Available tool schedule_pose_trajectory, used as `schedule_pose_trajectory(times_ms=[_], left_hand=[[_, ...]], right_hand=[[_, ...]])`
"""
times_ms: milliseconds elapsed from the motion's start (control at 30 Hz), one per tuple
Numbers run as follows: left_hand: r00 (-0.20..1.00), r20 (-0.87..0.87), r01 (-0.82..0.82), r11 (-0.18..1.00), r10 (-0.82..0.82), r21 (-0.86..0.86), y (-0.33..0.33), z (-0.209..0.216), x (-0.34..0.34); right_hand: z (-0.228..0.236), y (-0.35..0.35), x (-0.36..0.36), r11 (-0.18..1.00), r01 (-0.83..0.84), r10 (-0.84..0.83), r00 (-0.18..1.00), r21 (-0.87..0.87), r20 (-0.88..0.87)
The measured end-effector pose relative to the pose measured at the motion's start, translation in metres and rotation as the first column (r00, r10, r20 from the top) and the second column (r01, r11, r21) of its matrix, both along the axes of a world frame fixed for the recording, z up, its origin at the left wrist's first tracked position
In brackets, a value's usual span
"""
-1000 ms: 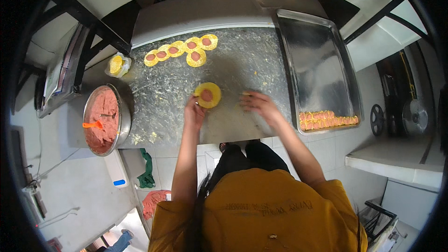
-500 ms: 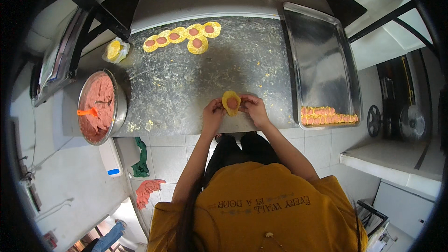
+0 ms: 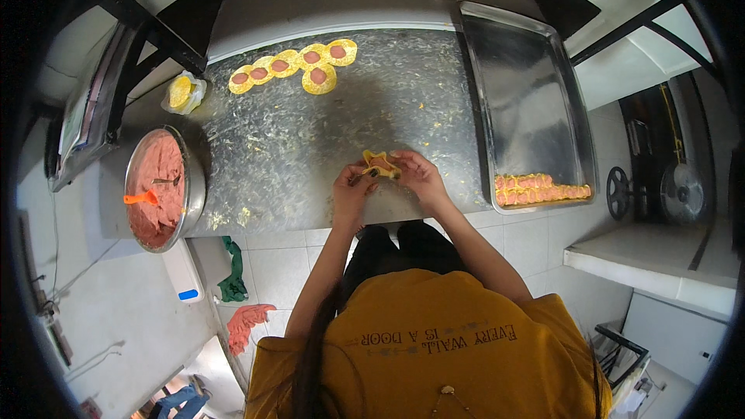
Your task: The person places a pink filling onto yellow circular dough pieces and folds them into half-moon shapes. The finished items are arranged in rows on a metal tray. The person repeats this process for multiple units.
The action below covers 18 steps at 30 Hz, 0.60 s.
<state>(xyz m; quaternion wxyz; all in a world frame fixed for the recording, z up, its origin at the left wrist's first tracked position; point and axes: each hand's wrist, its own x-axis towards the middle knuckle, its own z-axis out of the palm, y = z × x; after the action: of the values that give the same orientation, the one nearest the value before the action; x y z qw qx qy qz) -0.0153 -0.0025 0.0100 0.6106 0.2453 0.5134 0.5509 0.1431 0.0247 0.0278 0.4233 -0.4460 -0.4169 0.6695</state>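
With left grip (image 3: 352,188) and right grip (image 3: 421,179) I pinch a pink-filled yellow dumpling wrapper (image 3: 378,161); the steel bowl (image 3: 195,185) sits at nine o'clock.

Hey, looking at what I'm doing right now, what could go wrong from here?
The yellow wrapper is folded up between the left hand and right hand, so a hard squeeze might tear it or push the pink filling out. The filled pieces on the metal tray are packed closely and might stick together. The metal bowl appears near the table's front edge, so a bump could tip it.
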Motion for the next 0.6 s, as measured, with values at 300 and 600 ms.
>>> schedule_pose_trajectory(times_ms=[300,600], left_hand=[[0.995,0.038,0.089,0.994,-0.092,0.063,-0.009,0.026,0.004],[0.663,-0.743,0.356,0.910,-0.088,0.211,-0.008,-0.007,0.014]], right_hand=[[-0.007,0.008,0.036,0.960,-0.145,0.072,0.955,0.241,0.288],[-0.003,-0.001,0.039,0.828,-0.415,0.087,0.759,0.376,0.645]])
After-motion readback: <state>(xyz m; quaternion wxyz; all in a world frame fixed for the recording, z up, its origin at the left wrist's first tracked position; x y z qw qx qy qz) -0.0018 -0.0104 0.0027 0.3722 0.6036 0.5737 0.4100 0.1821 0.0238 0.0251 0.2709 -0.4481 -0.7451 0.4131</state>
